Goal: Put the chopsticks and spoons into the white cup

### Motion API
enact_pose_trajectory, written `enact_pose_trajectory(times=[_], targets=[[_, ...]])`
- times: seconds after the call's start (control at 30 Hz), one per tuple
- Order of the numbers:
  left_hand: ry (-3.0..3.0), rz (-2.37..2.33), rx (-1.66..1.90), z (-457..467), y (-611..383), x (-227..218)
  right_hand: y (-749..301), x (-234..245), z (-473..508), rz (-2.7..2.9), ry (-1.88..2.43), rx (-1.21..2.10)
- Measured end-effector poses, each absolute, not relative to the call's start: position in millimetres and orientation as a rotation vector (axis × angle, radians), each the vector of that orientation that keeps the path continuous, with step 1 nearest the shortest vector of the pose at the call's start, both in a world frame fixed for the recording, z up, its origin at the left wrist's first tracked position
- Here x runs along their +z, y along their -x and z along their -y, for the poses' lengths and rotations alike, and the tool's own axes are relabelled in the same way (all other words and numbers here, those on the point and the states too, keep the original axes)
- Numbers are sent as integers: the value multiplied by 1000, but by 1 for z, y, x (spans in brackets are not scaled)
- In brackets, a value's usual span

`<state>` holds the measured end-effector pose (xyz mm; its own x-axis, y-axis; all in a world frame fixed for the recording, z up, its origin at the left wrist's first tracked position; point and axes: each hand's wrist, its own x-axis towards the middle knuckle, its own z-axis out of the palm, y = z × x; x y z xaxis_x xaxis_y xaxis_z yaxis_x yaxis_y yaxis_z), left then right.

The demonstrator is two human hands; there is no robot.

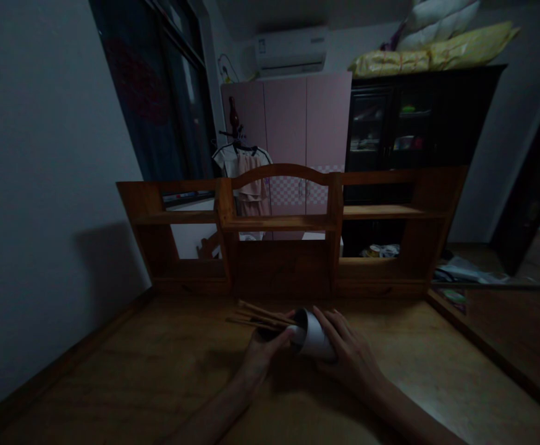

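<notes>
A white cup (315, 337) lies tipped on its side on the wooden desk (159, 377), mouth facing left. Several wooden sticks (256, 315), likely chopsticks, poke out of its mouth toward the left. My right hand (351, 355) wraps over the cup's body from the right. My left hand (263, 352) is closed on the sticks at the cup's rim, thumb touching the mouth. The room is dim, so fine detail is lost.
A wooden shelf unit (282, 222) stands along the desk's back edge, just behind the hands. The desk has a raised rim on its left and right sides. Behind are a pink wardrobe (293, 123), a dark cabinet (413, 123) and hanging clothes (246, 173).
</notes>
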<state>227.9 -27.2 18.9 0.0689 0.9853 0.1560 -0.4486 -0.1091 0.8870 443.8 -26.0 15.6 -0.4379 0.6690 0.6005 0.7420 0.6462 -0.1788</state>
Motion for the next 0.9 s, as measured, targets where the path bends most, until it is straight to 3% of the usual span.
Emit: enact_pose_trajectory(times=[0.4, 0.9], targets=[[-762, -778, 1313, 22, -221, 10, -444, 14, 25, 2285, 1110, -190], [-895, -697, 1341, 26, -226, 18, -446, 12, 22, 2205, 1155, -190]])
